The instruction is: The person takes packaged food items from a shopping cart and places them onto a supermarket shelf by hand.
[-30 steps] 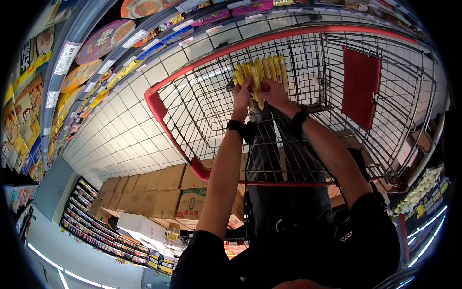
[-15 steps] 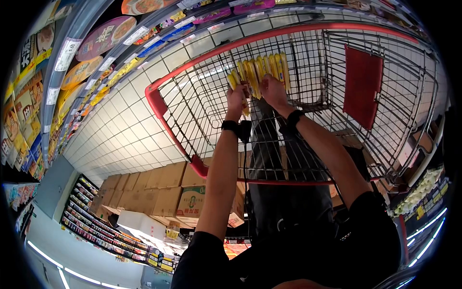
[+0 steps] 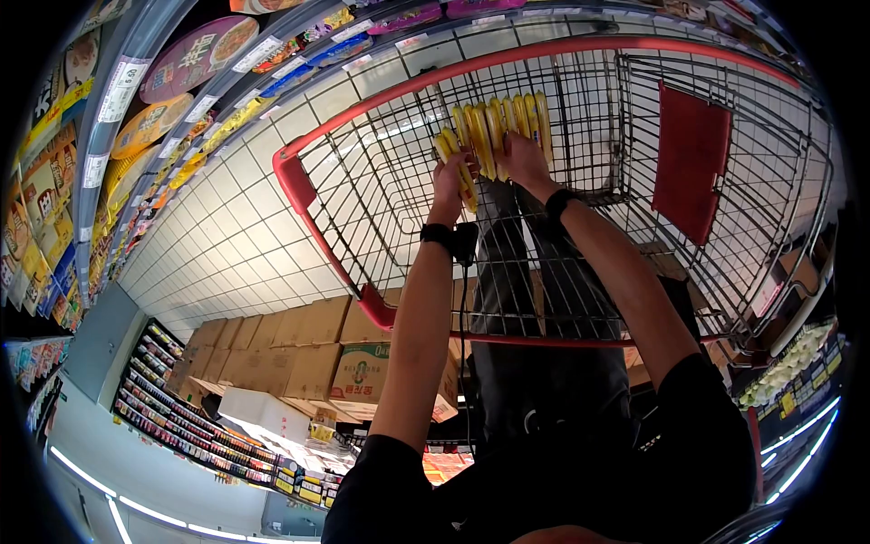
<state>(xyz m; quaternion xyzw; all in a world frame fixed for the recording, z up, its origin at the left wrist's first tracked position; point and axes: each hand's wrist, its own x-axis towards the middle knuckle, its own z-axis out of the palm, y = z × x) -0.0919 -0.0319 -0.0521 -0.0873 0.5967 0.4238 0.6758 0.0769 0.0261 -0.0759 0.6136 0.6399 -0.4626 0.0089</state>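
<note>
Several slim yellow packets [image 3: 526, 116] stand side by side in a row inside the wire shopping cart [image 3: 435, 76], which has a red rim. At the left end of the row, my left hand [image 3: 448, 186] is closed on a yellow packet [image 3: 467, 192] that tilts away from the others. My right hand [image 3: 523, 163] is closed at the near side of the row, against the middle packets; its fingertips are partly hidden, so what it grips is hard to make out. Both wrists wear black bands.
Shelves of packaged food [image 3: 127, 181] run along the left and top. Stacked cardboard boxes [image 3: 272, 367] and a white box [image 3: 263, 415] lie at the lower left. A red panel [image 3: 691, 163] hangs in the cart's right part. Floor tiles [image 3: 227, 245] show left of the cart.
The left-end packet has separated from the row with my left hand, tilting outward. The packets now stand more evenly spread, and my right hand has shifted slightly right along them.
</note>
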